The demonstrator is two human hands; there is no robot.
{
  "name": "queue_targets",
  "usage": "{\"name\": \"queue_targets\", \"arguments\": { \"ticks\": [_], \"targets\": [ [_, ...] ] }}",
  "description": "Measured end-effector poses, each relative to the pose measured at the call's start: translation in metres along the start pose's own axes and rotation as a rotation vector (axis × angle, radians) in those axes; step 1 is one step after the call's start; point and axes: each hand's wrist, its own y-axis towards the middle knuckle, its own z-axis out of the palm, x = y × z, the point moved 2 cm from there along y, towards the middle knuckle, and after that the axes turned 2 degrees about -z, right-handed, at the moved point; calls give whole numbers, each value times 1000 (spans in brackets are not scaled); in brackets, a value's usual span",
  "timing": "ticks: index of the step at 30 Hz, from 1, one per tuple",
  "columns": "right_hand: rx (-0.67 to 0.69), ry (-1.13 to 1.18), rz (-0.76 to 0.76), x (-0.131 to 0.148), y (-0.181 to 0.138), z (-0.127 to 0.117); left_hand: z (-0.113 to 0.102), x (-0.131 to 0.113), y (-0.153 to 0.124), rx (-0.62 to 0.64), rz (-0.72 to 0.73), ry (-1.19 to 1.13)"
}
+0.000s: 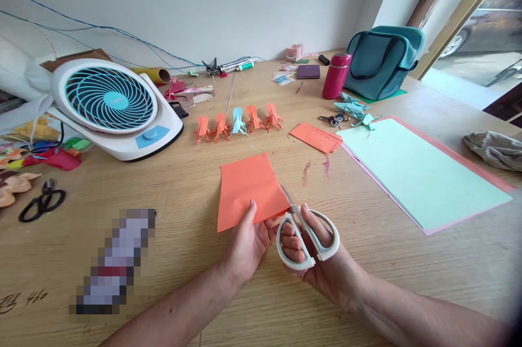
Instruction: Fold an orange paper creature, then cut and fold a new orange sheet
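Observation:
My left hand [248, 246] grips the lower edge of an orange sheet of paper [250, 186], thumb on top and fingers underneath. In my right hand [322, 265] is a pair of white-handled scissors [331, 246], with thumb and fingers through the loops. The scissor blades meet the sheet at its lower right corner, and part of them is hidden by the paper. Beyond the sheet stands a row of several folded paper figures [253, 117], mostly orange with one blue. A small stack of orange paper pieces [316, 137] lies to the right of the row.
A white fan [118, 99] stands at the left, with black-handled scissors [43, 203] nearer me. Large pale green sheets [424, 173] lie at the right, near blue folded figures [354, 107] and keys [335, 119]. Behind are a pink bottle [336, 76] and a teal bag [379, 64].

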Motion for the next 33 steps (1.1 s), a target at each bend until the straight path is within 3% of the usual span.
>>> {"name": "queue_targets", "arguments": {
  "ticks": [8,33],
  "targets": [
    [11,-8,-6,1,2,1,2,2,-3,-84,38,27],
    [-9,-54,-41,4,5,-5,5,4,-5,-113,136,14]
  ]
}}
